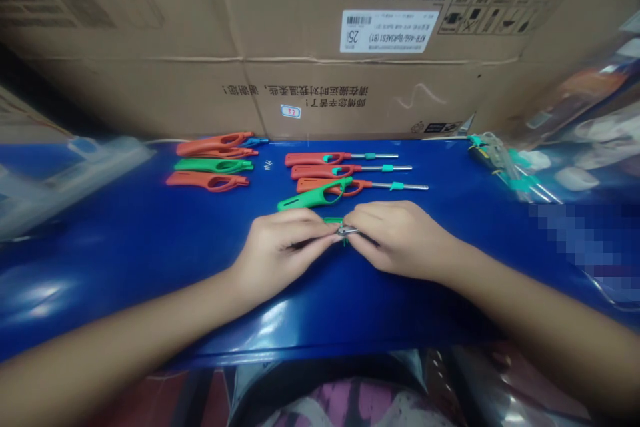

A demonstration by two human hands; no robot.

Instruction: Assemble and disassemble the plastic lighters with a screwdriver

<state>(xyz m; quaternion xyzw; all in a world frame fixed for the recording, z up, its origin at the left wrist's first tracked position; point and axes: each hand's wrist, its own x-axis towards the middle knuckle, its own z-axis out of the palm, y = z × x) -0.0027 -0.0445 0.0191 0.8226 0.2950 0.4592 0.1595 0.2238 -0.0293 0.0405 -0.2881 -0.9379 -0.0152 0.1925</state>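
Observation:
Close together over the front half of the table, my left hand (280, 247) and my right hand (400, 239) both pinch at one small lighter part (349, 231), metal with bits of green. My fingers cover most of it, so its full shape is hidden. Just beyond my fingers a green lighter handle (310, 197) lies at a slant, its looped end near a red lighter (325, 185) with a metal tube. Two more red lighters with tubes and teal pieces, the middle one (320, 171) and the far one (316, 159), lie behind it.
At the back left are several handles without tubes, among them a green one (213, 165) and a red one (205, 180). A bundle of metal tubes with teal pieces (520, 177) lies at the right. A large cardboard box (310, 27) stands along the back of the blue table (125, 240).

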